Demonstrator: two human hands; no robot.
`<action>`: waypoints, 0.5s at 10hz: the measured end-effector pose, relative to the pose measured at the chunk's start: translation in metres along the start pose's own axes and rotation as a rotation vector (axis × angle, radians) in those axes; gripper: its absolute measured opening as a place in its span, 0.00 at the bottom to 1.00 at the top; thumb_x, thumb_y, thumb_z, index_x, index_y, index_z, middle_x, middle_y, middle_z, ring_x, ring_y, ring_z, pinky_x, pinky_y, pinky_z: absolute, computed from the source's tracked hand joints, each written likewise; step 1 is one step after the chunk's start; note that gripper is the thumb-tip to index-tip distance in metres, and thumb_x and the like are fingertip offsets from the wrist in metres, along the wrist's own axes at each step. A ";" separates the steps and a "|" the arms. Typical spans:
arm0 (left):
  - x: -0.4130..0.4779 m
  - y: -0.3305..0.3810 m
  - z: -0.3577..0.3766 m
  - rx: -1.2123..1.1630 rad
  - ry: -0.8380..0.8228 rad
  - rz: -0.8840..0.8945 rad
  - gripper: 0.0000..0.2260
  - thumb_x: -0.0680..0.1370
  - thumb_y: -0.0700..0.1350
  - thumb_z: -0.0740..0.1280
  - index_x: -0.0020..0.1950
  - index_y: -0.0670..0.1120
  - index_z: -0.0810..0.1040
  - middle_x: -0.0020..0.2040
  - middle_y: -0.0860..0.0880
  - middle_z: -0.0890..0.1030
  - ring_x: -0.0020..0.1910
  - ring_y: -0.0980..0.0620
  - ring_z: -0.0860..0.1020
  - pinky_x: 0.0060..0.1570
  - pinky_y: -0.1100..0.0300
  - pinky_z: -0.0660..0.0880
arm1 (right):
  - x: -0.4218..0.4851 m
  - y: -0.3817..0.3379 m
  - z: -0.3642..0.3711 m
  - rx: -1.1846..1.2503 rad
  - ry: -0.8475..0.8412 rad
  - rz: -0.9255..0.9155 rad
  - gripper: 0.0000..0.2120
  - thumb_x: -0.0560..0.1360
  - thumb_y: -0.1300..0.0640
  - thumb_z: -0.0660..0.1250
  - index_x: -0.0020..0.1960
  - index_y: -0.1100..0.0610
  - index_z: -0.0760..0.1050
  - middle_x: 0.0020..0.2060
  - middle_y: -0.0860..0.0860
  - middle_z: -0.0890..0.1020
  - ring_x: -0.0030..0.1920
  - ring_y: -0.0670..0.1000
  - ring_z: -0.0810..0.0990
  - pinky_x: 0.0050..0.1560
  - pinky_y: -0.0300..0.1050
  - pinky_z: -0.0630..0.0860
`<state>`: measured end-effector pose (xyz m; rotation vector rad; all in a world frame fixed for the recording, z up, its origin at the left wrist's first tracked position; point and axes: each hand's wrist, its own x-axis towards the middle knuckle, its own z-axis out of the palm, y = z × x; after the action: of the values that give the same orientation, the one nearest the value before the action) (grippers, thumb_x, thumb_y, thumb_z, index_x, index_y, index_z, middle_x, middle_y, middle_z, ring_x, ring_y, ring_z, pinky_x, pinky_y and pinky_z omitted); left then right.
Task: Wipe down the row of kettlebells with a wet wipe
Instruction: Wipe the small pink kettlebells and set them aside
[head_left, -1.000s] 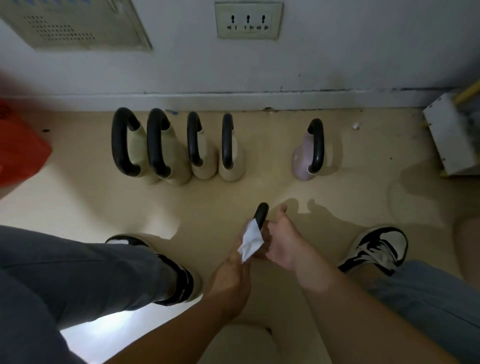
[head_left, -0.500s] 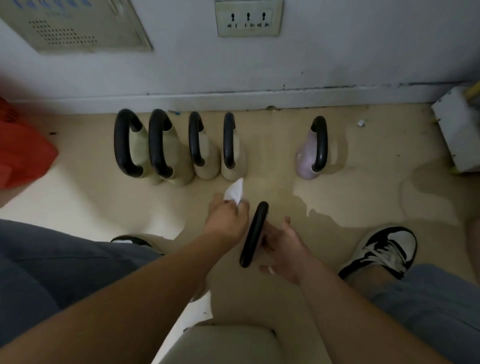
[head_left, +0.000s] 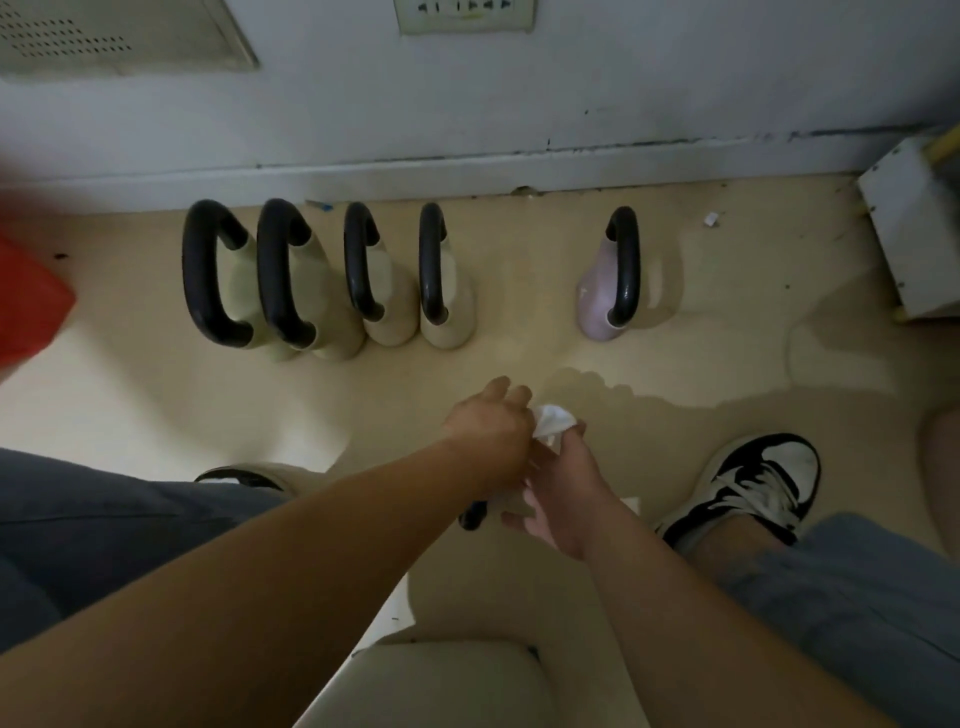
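Several cream kettlebells (head_left: 389, 312) with black handles stand side by side along the wall. A pink kettlebell (head_left: 597, 306) stands apart to their right, leaving a gap. Nearer to me, my left hand (head_left: 488, 431) pinches a crumpled white wet wipe (head_left: 553, 421) and presses it on another kettlebell. My hands hide most of that kettlebell; only a black handle end (head_left: 472, 517) shows. My right hand (head_left: 561, 483) cups it from the right, fingers wrapped under it.
A red object (head_left: 26, 306) sits at the left edge and a white box (head_left: 914, 228) at the far right by the wall. My black-and-white shoe (head_left: 748, 483) is on the floor at right. A cream seat (head_left: 441, 686) lies below my arms.
My left hand has carried the wipe from left of the handle to over the top of the held kettlebell. The black handle, plainly seen before, is now mostly covered by both hands.
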<state>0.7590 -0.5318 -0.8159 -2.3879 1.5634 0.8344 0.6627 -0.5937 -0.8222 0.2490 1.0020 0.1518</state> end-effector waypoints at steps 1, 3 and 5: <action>-0.030 -0.003 0.016 0.127 0.148 0.173 0.21 0.80 0.48 0.59 0.71 0.42 0.74 0.77 0.45 0.64 0.80 0.43 0.48 0.77 0.48 0.47 | 0.001 0.002 -0.007 0.392 0.109 -0.148 0.35 0.81 0.31 0.45 0.82 0.47 0.60 0.79 0.54 0.68 0.79 0.59 0.63 0.74 0.64 0.59; -0.090 -0.002 0.050 0.274 0.178 0.384 0.17 0.75 0.45 0.58 0.47 0.43 0.87 0.56 0.42 0.84 0.70 0.41 0.72 0.76 0.44 0.58 | 0.000 0.006 -0.006 -0.553 0.273 -0.202 0.44 0.78 0.25 0.39 0.74 0.54 0.73 0.69 0.60 0.79 0.71 0.61 0.74 0.73 0.61 0.66; -0.115 0.000 0.063 0.387 0.177 0.412 0.19 0.76 0.45 0.55 0.46 0.45 0.87 0.50 0.47 0.86 0.65 0.44 0.78 0.74 0.45 0.62 | -0.005 0.030 0.006 -0.694 0.393 -0.361 0.39 0.82 0.30 0.42 0.80 0.55 0.66 0.77 0.60 0.70 0.77 0.60 0.68 0.69 0.59 0.68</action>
<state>0.7024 -0.4140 -0.8061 -1.9386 2.1036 0.3327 0.6652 -0.5668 -0.8071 -0.6150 1.3016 0.2141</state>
